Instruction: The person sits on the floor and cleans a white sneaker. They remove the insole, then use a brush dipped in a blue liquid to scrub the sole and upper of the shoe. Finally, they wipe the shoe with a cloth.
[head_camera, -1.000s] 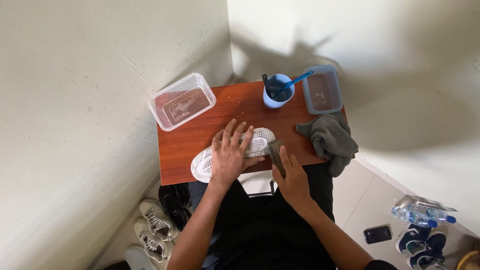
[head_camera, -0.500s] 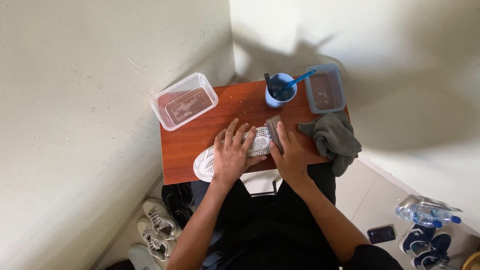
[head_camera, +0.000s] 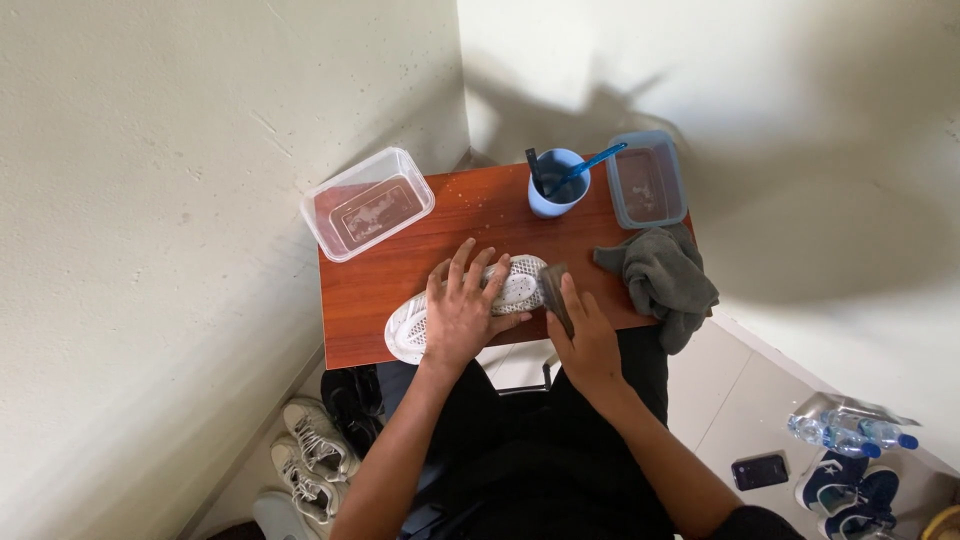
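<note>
A clear lidded container (head_camera: 367, 203) sits at the far left of the wooden surface (head_camera: 390, 285). The left hand (head_camera: 462, 312), fingers spread, presses flat on the white sneaker (head_camera: 520, 285) lying at the near edge, as before. The right hand (head_camera: 588, 340), fingers pressed together around a dark brush (head_camera: 556, 292), has moved up against the sneaker's end. A grey cloth (head_camera: 660, 280) lies rightward.

— What carries everything in my view?

— I see a small reddish wooden table (head_camera: 400, 285) at frame centre. On it lie a clear container (head_camera: 367, 203) upper left, a blue cup (head_camera: 556, 186), a grey-lidded container (head_camera: 646, 180), a grey cloth (head_camera: 660, 280) right, a white shoe (head_camera: 505, 290).
</note>
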